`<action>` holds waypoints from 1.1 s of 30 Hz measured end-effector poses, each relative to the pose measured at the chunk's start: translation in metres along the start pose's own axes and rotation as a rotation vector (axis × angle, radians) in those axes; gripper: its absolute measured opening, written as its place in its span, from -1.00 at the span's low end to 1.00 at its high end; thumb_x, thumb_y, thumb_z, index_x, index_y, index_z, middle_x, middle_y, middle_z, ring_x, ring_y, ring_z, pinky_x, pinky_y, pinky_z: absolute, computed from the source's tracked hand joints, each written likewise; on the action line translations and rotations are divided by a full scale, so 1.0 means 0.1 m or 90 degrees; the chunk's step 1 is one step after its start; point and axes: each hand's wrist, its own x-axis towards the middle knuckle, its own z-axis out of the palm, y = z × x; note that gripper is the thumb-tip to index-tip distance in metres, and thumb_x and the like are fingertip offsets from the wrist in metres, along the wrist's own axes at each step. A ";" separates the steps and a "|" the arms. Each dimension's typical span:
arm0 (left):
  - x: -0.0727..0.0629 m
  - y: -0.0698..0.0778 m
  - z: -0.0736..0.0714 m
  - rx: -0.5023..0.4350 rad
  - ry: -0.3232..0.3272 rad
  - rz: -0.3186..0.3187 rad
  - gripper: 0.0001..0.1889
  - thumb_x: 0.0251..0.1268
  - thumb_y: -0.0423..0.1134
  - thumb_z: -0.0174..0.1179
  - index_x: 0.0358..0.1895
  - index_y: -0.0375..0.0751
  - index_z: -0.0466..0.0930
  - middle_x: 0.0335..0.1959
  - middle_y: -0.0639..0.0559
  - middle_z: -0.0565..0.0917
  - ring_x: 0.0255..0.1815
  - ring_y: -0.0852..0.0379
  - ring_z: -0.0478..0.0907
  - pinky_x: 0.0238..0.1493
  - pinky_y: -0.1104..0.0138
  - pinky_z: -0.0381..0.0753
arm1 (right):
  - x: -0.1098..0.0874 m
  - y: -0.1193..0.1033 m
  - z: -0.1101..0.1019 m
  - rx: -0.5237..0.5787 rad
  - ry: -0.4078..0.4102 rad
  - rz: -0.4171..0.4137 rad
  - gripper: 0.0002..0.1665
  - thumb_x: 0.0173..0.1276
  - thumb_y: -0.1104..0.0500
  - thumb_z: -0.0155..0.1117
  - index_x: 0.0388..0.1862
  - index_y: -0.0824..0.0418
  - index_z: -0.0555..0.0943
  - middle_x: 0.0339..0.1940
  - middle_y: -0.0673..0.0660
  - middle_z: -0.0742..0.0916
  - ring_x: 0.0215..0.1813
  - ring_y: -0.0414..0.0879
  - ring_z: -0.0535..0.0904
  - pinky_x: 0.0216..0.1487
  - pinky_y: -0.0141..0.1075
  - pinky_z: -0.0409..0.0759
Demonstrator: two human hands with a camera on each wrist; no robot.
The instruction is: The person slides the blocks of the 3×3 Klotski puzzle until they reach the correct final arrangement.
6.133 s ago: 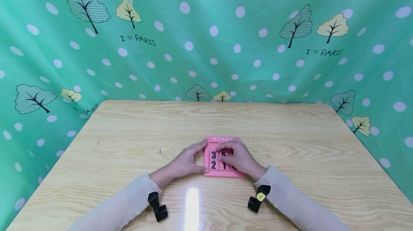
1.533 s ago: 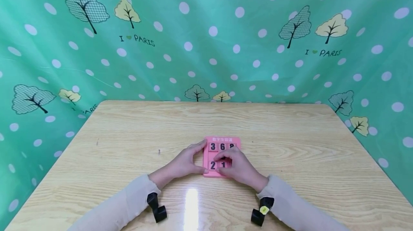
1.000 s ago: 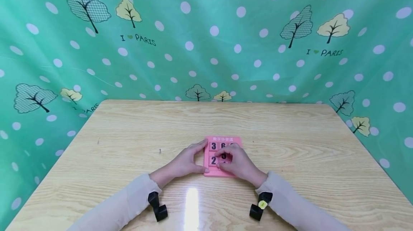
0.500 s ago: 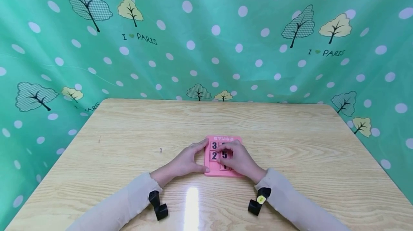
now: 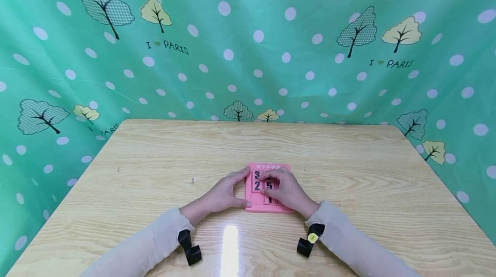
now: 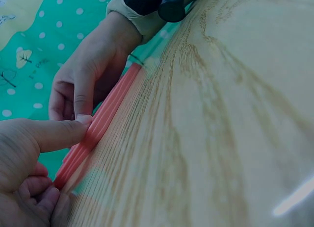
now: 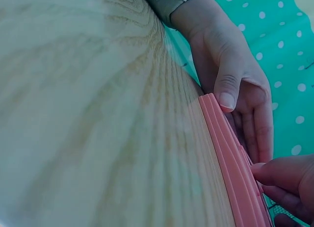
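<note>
A pink number sliding puzzle [image 5: 257, 208] lies flat on the table in the head view. Tile 3 [image 5: 256, 175] sits at its top left, tile 2 [image 5: 256, 186] directly below, and a vacant slot at the bottom left. Tile 5 [image 5: 269, 186] and tile 1 [image 5: 270, 200] show in the middle column. My left hand [image 5: 219, 193] holds the frame's left side, thumb at the lower corner, fingers at the upper. My right hand [image 5: 289, 191] lies over the right part, index fingertip and thumb on the tiles near 3 and 2. It hides the right-hand tiles.
The wooden table [image 5: 174, 152] extends around the puzzle, with a small dark mark [image 5: 192, 180] to its left. Behind hangs a green dotted cloth [image 5: 240, 75]. A strip of light [image 5: 230, 247] reflects near the front.
Tile 3 has moved up into the top-left slot. Tile 2 has then gone up from the bottom row to the middle row. The right hand has shifted slightly upward; the left stays put.
</note>
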 end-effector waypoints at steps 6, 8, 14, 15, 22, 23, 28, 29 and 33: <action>0.00 -0.02 0.00 0.006 0.001 0.000 -0.03 -0.05 -0.15 0.44 0.45 -0.22 0.08 0.49 -0.04 0.11 0.47 -0.09 0.02 0.44 0.00 0.04 | 0.00 0.01 0.00 0.002 -0.004 0.007 -0.70 0.11 0.30 0.38 -0.14 0.07 0.68 -0.16 -0.09 0.67 -0.06 -0.16 0.42 0.00 -0.25 0.47; 0.00 -0.02 0.00 0.005 0.002 0.000 -0.03 -0.05 -0.14 0.44 0.45 -0.23 0.08 0.48 -0.04 0.11 0.47 -0.09 0.02 0.44 0.00 0.03 | 0.00 0.01 0.00 0.002 -0.004 0.007 -0.70 0.11 0.30 0.38 -0.14 0.07 0.68 -0.16 -0.09 0.67 -0.06 -0.16 0.42 0.00 -0.25 0.47; 0.00 -0.03 0.01 -0.001 0.000 -0.005 -0.02 -0.06 -0.14 0.45 0.46 -0.21 0.08 0.49 -0.04 0.10 0.48 -0.10 0.00 0.44 -0.01 0.01 | -0.02 0.01 -0.01 0.012 -0.006 0.000 -0.70 0.13 0.30 0.38 -0.12 0.08 0.68 -0.14 -0.07 0.67 -0.03 -0.14 0.44 0.01 -0.26 0.50; 0.00 -0.04 0.01 0.000 0.000 -0.006 -0.02 -0.06 -0.14 0.45 0.46 -0.20 0.08 0.49 -0.03 0.10 0.48 -0.09 0.00 0.44 0.00 0.01 | -0.03 0.00 -0.01 0.011 -0.006 -0.001 -0.69 0.13 0.29 0.38 -0.11 0.09 0.67 -0.14 -0.07 0.67 -0.03 -0.14 0.44 0.00 -0.26 0.51; 0.00 -0.03 0.02 -0.003 0.005 -0.004 -0.01 -0.07 -0.17 0.45 0.46 -0.21 0.06 0.49 -0.04 0.10 0.48 -0.10 0.01 0.44 0.00 0.00 | -0.14 -0.01 -0.11 0.009 -0.010 -0.008 -0.71 0.15 0.22 0.39 -0.10 0.08 0.68 -0.14 -0.05 0.64 -0.06 -0.11 0.44 -0.05 -0.24 0.50; 0.00 -0.03 0.02 -0.001 0.006 -0.003 0.00 -0.08 -0.16 0.45 0.46 -0.22 0.06 0.49 -0.04 0.10 0.48 -0.11 0.01 0.44 0.00 0.00 | -0.16 -0.01 -0.13 0.009 -0.009 -0.007 -0.71 0.15 0.22 0.40 -0.11 0.08 0.68 -0.15 -0.04 0.64 -0.07 -0.10 0.44 -0.06 -0.24 0.50; 0.00 -0.02 0.01 0.000 0.007 -0.004 0.00 -0.08 -0.17 0.46 0.46 -0.22 0.07 0.49 -0.03 0.10 0.48 -0.09 0.01 0.44 0.02 0.00 | -0.27 0.01 -0.20 0.002 -0.013 0.012 -0.73 0.11 0.26 0.40 -0.16 0.09 0.68 -0.19 -0.03 0.63 -0.09 -0.10 0.45 -0.05 -0.30 0.49; 0.00 -0.02 0.01 -0.001 0.006 -0.005 0.00 -0.08 -0.17 0.46 0.46 -0.22 0.07 0.49 -0.03 0.10 0.48 -0.09 0.01 0.44 0.02 0.01 | -0.29 0.01 -0.21 -0.001 -0.014 0.016 -0.73 0.11 0.26 0.40 -0.16 0.10 0.68 -0.20 -0.03 0.63 -0.09 -0.10 0.45 -0.05 -0.31 0.48; 0.01 -0.01 0.01 -0.001 0.005 -0.005 -0.01 -0.09 -0.18 0.46 0.45 -0.22 0.07 0.49 -0.03 0.10 0.48 -0.08 0.01 0.45 0.03 0.00 | -0.35 0.01 -0.23 -0.009 -0.007 0.016 -0.72 0.08 0.28 0.40 -0.17 0.12 0.69 -0.19 -0.02 0.65 -0.10 -0.10 0.46 -0.06 -0.33 0.48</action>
